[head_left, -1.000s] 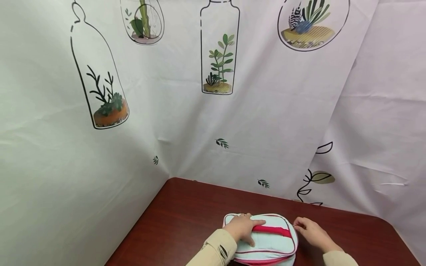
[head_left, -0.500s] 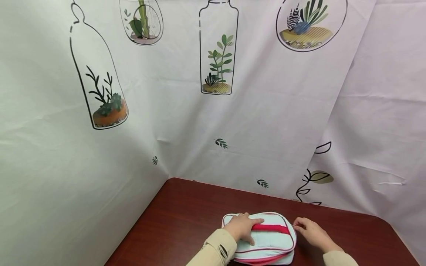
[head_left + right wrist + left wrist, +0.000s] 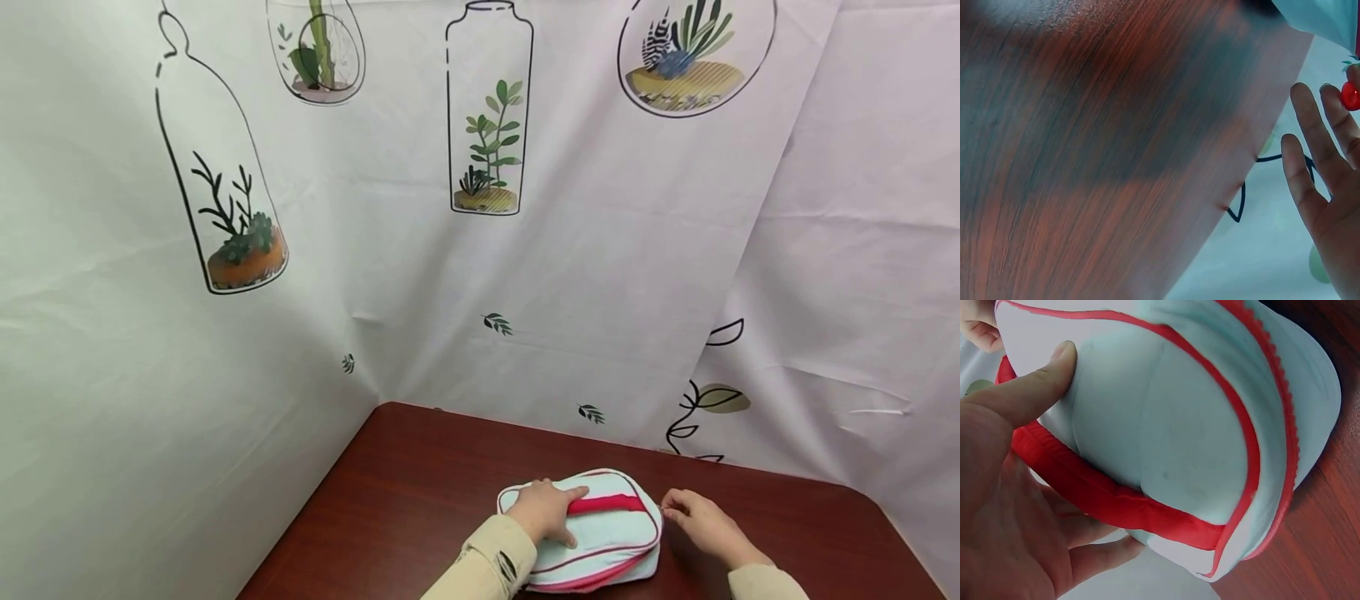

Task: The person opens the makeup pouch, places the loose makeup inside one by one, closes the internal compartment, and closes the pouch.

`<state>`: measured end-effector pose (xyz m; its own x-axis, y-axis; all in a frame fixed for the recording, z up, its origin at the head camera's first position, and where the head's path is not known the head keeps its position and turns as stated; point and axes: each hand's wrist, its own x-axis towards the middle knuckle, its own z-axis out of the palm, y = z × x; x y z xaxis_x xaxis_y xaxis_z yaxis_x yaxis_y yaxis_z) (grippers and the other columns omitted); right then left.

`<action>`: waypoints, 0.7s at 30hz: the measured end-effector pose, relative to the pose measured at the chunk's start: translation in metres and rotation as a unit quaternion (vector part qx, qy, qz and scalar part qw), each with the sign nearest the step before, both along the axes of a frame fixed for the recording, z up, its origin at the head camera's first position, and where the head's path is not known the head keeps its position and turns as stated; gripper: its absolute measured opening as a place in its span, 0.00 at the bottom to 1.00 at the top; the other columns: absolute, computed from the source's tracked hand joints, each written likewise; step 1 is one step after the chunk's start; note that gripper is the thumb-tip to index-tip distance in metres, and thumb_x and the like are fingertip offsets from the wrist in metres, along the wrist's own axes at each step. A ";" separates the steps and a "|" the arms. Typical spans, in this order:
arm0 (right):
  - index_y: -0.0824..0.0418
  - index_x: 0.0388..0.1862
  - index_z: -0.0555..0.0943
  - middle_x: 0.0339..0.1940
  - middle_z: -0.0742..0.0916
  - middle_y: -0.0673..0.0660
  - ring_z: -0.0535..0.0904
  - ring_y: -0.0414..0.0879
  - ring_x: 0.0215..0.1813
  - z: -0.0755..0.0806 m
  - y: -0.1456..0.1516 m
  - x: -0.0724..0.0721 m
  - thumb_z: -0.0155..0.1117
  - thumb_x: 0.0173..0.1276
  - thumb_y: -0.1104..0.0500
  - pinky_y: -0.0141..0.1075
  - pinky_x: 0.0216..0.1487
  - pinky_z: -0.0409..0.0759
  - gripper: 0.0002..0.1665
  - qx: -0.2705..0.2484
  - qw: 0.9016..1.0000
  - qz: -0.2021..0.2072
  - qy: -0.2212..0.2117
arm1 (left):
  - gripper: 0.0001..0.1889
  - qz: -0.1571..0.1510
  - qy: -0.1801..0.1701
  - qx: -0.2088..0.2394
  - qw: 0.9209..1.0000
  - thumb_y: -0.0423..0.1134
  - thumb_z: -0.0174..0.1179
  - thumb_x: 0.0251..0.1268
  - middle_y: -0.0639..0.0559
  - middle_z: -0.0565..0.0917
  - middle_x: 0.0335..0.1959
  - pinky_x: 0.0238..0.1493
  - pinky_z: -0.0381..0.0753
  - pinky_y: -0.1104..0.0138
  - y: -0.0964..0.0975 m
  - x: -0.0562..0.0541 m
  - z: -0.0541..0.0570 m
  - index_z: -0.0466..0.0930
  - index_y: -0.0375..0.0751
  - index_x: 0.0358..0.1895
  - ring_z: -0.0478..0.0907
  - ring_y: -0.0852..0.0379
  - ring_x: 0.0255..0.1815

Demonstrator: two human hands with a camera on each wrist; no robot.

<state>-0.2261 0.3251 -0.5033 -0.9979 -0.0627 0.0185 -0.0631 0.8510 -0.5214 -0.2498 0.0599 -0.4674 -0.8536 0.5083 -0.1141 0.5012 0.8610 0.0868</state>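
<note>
A light-blue zippered bag [image 3: 618, 537] with red piping lies on the table, its lid tilted. My left hand [image 3: 543, 510] holds the bag's left part. In the left wrist view the thumb [image 3: 1041, 384] presses the pale top panel, and the other fingers reach past the red strap [image 3: 1116, 497] to the far side. A red zipper [image 3: 1288, 419] curves along the bag's side. At the bag's right end, my right hand [image 3: 701, 525] pinches a small glossy red zipper pull [image 3: 1350, 95]; its other fingers are extended. The thumb is mostly out of frame.
The dark red-brown table [image 3: 427, 458] has rounded far corners. White cloth [image 3: 600, 250] printed with plants in glass jars hangs behind it and along the left side.
The bag's right part has swung away toward the back and tilted, with more of its front zipper side showing. My left hand moved slightly with it; the right hand stayed nearly in place.
</note>
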 end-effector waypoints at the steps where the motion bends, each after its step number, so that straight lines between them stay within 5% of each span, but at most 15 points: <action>1: 0.52 0.27 0.76 0.28 0.75 0.49 0.68 0.43 0.32 0.000 0.000 0.000 0.62 0.61 0.63 0.39 0.31 0.67 0.07 0.000 1.000 0.003 0.003 | 0.39 0.006 0.001 -0.001 1.000 0.56 0.73 0.38 0.50 0.79 0.51 0.44 0.74 0.56 0.000 0.000 -0.001 0.67 0.75 0.61 0.73 0.48 0.54; 9: 0.53 0.28 0.76 0.28 0.75 0.49 0.69 0.43 0.32 -0.001 0.002 0.002 0.62 0.61 0.62 0.39 0.31 0.67 0.05 -0.001 1.000 0.011 0.013 | 0.38 0.022 0.007 -0.007 1.000 0.59 0.71 0.38 0.52 0.80 0.50 0.41 0.75 0.57 0.003 -0.001 -0.004 0.67 0.75 0.61 0.75 0.47 0.50; 21: 0.55 0.29 0.76 0.27 0.75 0.49 0.68 0.43 0.32 -0.002 -0.001 0.003 0.62 0.61 0.63 0.39 0.31 0.66 0.04 -0.005 1.000 0.007 0.019 | 0.40 0.050 0.036 -0.042 0.997 0.66 0.66 0.39 0.57 0.82 0.44 0.33 0.75 0.62 0.006 -0.001 -0.005 0.66 0.72 0.63 0.77 0.59 0.44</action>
<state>-0.2233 0.3240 -0.5058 -0.9954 -0.0767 0.0576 -0.0956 0.8441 -0.5275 -0.2507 0.0662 -0.4720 -0.9073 0.4110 -0.0888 0.4143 0.9099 -0.0218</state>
